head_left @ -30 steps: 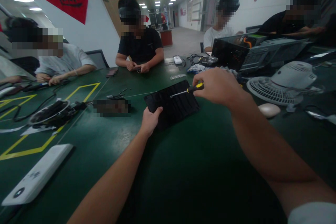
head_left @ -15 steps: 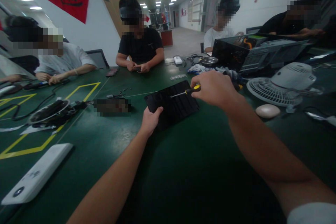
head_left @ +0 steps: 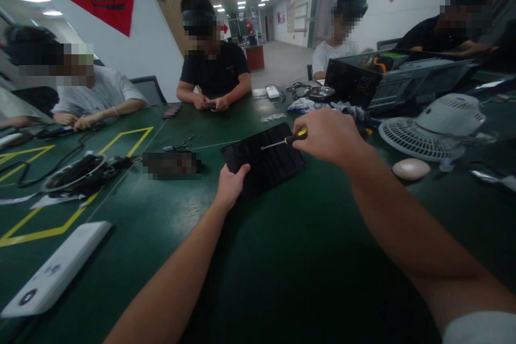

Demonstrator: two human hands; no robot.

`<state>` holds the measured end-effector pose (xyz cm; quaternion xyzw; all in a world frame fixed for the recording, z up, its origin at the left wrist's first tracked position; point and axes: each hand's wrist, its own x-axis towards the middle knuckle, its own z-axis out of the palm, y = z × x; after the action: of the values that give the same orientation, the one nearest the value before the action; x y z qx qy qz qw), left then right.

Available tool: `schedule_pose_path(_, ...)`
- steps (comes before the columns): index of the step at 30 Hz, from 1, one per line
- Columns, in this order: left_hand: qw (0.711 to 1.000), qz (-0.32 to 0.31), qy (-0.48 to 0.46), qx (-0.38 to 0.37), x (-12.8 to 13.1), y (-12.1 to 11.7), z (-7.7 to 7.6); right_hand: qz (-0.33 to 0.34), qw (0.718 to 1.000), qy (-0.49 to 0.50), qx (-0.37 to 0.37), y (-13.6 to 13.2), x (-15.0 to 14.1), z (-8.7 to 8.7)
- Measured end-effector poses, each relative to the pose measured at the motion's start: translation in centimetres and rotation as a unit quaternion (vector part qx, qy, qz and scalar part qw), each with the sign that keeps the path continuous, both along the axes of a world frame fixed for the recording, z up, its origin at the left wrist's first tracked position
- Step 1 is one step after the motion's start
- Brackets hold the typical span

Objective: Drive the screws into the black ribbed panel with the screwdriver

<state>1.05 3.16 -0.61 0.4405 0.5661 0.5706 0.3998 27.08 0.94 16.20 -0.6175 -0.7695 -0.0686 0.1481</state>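
A flat black panel (head_left: pixel 266 164) lies on the green table (head_left: pixel 282 258) in front of me. My left hand (head_left: pixel 230 185) grips its near left corner, thumb on top. My right hand (head_left: pixel 328 135) is closed round a screwdriver (head_left: pixel 284 141) with a yellow and black handle. Its thin metal shaft points left, and the tip rests over the middle of the panel.
A white fan (head_left: pixel 437 126) and a pale oval object (head_left: pixel 411 169) lie to the right, behind them an open black computer case (head_left: pixel 387 83). A white device (head_left: pixel 56 269) sits near left, cables (head_left: pixel 76 172) beyond it. Several people sit round the table's far side.
My right hand and the screwdriver have dropped slightly and shifted left toward the panel. The left hand has kept its hold on the corner.
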Motion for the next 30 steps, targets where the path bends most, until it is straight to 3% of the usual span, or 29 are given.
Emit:
schedule_pose_path(4, 1.0, 0.006, 0.0, -0.002, 0.1, 0.0, 0.1, -0.011, 1.0, -0.01, -0.019, 0.0, 0.1, 0.0)
schedule_pose_path(10, 1.0, 0.001, 0.001, 0.014, 0.1, 0.0, 0.1, -0.017, 0.993, -0.049, -0.106, 0.4, -0.1, 0.0)
schedule_pose_path(14, 1.0, -0.001, -0.003, 0.007, 0.1, 0.0, 0.1, 0.018, 0.988, -0.047, -0.144, 0.9, 0.8, 0.5)
schedule_pose_path(19, 1.0, 0.001, 0.003, 0.007, 0.2, 0.1, 0.0, 0.088, 0.993, 0.01, -0.077, 1.4, 3.1, 1.0)
schedule_pose_path(23, 1.0, 0.002, 0.007, 0.007, 0.2, 0.1, 0.0, 0.08, 0.996, 0.025, -0.013, 1.1, 3.4, 1.1)
schedule_pose_path(30, 1.0, -0.006, -0.001, 0.01, 0.2, -0.1, 0.2, 0.045, 0.999, 0.031, 0.003, 0.5, 2.1, 1.2)
